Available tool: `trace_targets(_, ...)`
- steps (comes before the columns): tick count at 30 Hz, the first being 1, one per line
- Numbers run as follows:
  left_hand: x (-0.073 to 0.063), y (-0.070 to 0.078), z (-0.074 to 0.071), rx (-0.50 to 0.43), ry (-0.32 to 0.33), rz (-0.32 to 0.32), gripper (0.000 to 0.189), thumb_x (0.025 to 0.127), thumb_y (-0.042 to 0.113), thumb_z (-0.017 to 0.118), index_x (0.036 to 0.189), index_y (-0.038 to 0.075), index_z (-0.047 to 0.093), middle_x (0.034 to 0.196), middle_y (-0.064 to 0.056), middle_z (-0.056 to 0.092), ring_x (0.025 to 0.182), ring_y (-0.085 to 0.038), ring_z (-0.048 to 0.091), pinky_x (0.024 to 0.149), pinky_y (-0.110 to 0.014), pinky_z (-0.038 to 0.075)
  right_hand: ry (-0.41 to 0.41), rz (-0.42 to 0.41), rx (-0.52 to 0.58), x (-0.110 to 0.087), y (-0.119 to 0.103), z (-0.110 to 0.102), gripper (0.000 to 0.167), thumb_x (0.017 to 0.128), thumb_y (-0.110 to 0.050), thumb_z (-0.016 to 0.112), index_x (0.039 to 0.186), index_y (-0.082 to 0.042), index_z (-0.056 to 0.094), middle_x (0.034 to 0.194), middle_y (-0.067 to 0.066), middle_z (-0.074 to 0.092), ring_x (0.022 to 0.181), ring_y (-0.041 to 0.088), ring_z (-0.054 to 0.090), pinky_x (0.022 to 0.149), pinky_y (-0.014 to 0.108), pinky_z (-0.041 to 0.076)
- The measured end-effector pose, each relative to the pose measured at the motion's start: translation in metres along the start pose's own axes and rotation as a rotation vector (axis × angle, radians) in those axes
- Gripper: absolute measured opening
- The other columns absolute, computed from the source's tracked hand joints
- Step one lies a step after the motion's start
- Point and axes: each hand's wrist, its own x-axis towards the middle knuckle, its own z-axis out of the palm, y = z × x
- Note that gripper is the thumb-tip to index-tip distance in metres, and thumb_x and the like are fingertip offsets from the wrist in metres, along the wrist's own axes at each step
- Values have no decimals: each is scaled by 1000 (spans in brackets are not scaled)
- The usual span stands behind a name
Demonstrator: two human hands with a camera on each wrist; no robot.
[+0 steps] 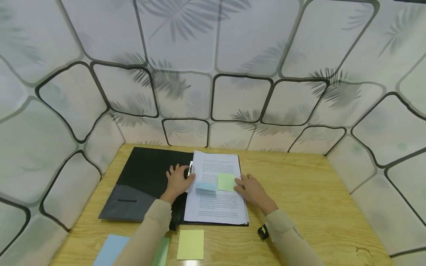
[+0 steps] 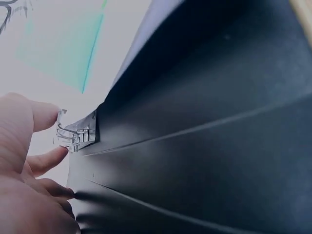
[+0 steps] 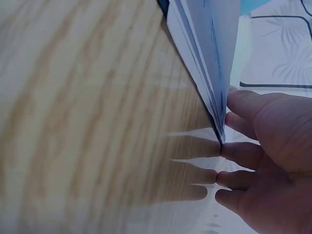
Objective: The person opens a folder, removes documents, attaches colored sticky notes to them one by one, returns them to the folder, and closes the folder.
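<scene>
A black clipboard folder (image 1: 151,166) lies spread on the table, a stack of printed sheets (image 1: 219,207) on its right half. My left hand (image 1: 178,181) is at the folder's fold; its thumb and index finger pinch the metal clip (image 2: 75,136) at the sheets' left edge. My right hand (image 1: 253,190) touches the stack's right edge with fairly straight fingers, the thumb over the paper beside a green sticky note (image 1: 226,182). Left of that note, a blue sticky note (image 1: 206,187) stands partly lifted off the top sheet. In the right wrist view, the sheets' edges (image 3: 202,73) fan slightly.
Near the front edge lie a yellow sticky pad (image 1: 190,244), a blue pad (image 1: 111,249) and a green pad (image 1: 162,251), the last partly hidden by my left sleeve. The folder has a grey pocket (image 1: 129,207) at its lower left. A patterned wall (image 1: 186,96) rises behind the table.
</scene>
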Motion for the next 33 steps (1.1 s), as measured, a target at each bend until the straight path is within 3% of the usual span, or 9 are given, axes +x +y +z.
trace_targets(6, -3, -5, -6, -69, -13, 52, 44, 102, 22, 68, 138, -2, 59, 161, -38, 36, 155, -64, 8, 125, -76, 2, 6, -1, 15, -1, 0, 0, 48, 107, -29, 63, 146, -1, 60, 156, 34, 46, 150, 61, 31, 123, 69, 29)
trace_targets(10, -7, -11, -13, -66, -22, 123, 31, 100, 16, 73, 125, 0, 67, 155, -36, 47, 154, -64, 19, 123, -79, 9, 4, 4, 21, -2, -1, 0, 48, 107, -29, 63, 147, -1, 60, 157, 34, 46, 151, 61, 31, 123, 70, 29)
trace_targets(13, -13, -13, -18, -11, -42, 160, 32, 97, 16, 77, 126, 2, 72, 152, -33, 53, 151, -59, 32, 122, -76, 23, -2, 7, 22, -3, -2, 0, 49, 107, -29, 63, 147, -2, 60, 157, 34, 46, 151, 61, 30, 123, 70, 29)
trace_targets(17, -27, -15, -25, 79, -54, 173, 47, 97, 21, 78, 139, 2, 68, 152, -27, 57, 149, -50, 43, 119, -68, 37, -2, 4, 19, -3, -3, 0, 49, 107, -29, 63, 147, -2, 59, 157, 34, 45, 151, 61, 30, 123, 69, 30)
trace_targets(24, -47, -17, -32, 227, -42, 240, 49, 99, 23, 76, 144, 7, 65, 149, -26, 60, 147, -48, 47, 118, -76, 31, 4, -6, 11, -2, -2, 0, 49, 107, -29, 63, 147, -1, 59, 157, 33, 45, 151, 61, 30, 123, 69, 30)
trace_targets(29, -50, -15, -33, 310, -66, 285, 50, 100, 24, 74, 148, 11, 63, 150, -25, 59, 148, -47, 46, 116, -79, 30, 2, -5, 26, -1, 1, 2, 49, 107, -28, 63, 148, -1, 59, 158, 32, 44, 151, 61, 29, 123, 70, 29)
trace_targets(33, -51, -10, -37, 450, -83, 325, 47, 100, 28, 74, 143, 13, 67, 149, -22, 62, 147, -47, 47, 114, -80, 31, -1, -6, 35, -2, 1, 1, 49, 107, -28, 63, 148, -1, 58, 158, 33, 44, 152, 61, 29, 123, 70, 28)
